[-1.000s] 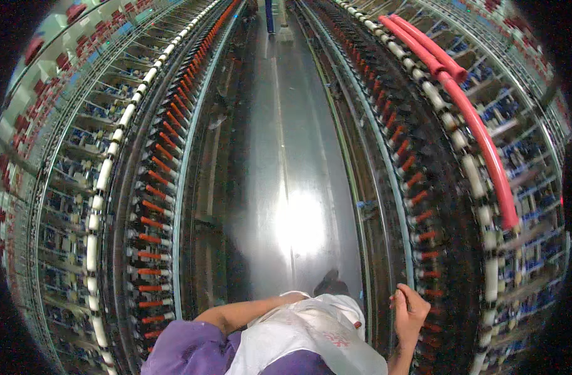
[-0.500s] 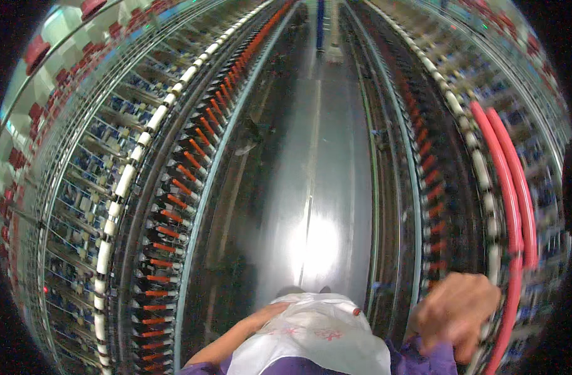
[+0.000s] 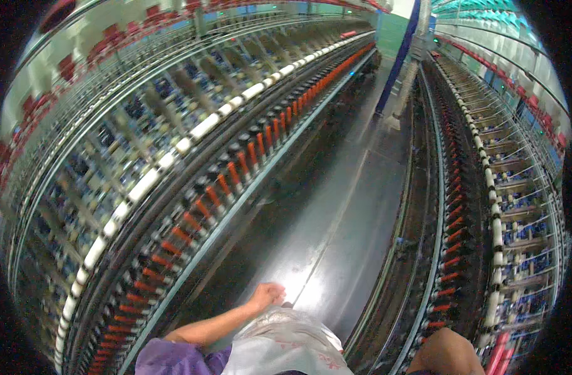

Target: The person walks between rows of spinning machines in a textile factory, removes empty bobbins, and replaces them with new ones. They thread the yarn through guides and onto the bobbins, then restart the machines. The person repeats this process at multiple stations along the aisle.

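Left hand (image 3: pixel 267 294) resting loosely curled on the top edge of a crinkled white plastic bag (image 3: pixel 286 340) at the person's waist, grip unclear, right hand (image 3: pixel 445 353) at the lower edge, hold hidden, orange bobbin rows (image 3: pixel 236 175) flanking the dark glossy aisle floor (image 3: pixel 348 219)

The person is wearing a short purple sleeve (image 3: pixel 173 357) on the left arm and a white, lightly patterned apron-like cloth (image 3: pixel 284 342) over the front.

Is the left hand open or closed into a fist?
Closed: the left hand shows curled fingers above the white plastic bag, gripping nothing visible.
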{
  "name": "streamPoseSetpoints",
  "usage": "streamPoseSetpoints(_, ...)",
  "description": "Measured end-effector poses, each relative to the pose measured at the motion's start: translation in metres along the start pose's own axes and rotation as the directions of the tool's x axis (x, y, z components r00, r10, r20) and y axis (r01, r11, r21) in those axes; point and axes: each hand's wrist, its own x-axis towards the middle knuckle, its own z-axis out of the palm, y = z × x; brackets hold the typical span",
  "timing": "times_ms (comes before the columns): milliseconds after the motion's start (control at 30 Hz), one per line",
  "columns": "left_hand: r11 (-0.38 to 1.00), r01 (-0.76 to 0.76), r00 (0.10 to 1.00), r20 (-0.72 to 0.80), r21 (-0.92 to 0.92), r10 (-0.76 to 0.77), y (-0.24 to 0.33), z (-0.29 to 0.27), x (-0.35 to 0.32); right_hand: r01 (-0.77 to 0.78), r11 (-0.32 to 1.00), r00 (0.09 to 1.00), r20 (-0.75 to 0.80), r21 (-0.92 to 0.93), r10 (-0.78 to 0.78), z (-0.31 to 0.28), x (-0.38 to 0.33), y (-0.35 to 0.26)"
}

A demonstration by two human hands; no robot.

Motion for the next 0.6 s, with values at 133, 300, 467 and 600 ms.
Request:
streamPoseSetpoints(133,0.986,-0.137,0.983,0.132,0.09,0.125,0.107,0.044,0.149,0.147,0.989,0.989,0.038,-0.029,-0.146,-0.051,0.074,0.076)
streamPoseSetpoints(300,0.918,-0.322,0.91,0.342,0.232,0.233,0.148,0.11,0.32,0.282,0.957,0.958,0.071,-0.074,-0.277,-0.127,0.15,0.166)
streamPoseSetpoints(467,0.578,-0.47,0.882,0.386,0.668,0.271,0.106,0.09,0.459,0.423,0.9,0.903,0.134,-0.108,-0.408,-0.226,0.235,0.243)
streamPoseSetpoints(600,0.545,0.161,0.985,-0.169,0.823,-0.035,0.064,0.022,0.492,0.52,0.846,0.843,0.231,-0.116,-0.486,-0.299,0.316,0.29)
